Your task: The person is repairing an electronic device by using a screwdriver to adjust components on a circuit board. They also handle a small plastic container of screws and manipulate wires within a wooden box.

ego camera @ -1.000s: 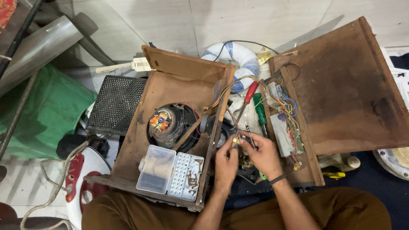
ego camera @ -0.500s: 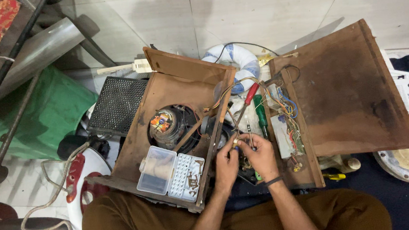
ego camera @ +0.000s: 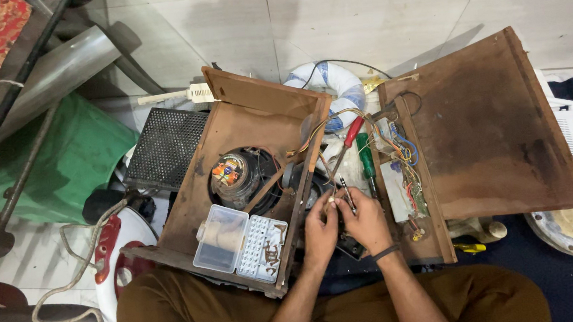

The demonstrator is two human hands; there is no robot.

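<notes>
Right hand point(ego camera: 366, 221) pinches a thin metal probe, perhaps a soldering iron point(ego camera: 347, 194), between the halves of an opened wooden speaker cabinet point(ego camera: 244, 127). Left hand point(ego camera: 321, 227) grips a fine wire point(ego camera: 328, 171) just beside it. Steady both wrists so the tip meets only that wire.

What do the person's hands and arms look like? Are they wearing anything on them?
Both arms are bare, with no sleeves and no gloves. The left hand has nothing on it or its wrist. The right hand has a thin dark band around the wrist. No rings can be made out on the fingers.
</notes>
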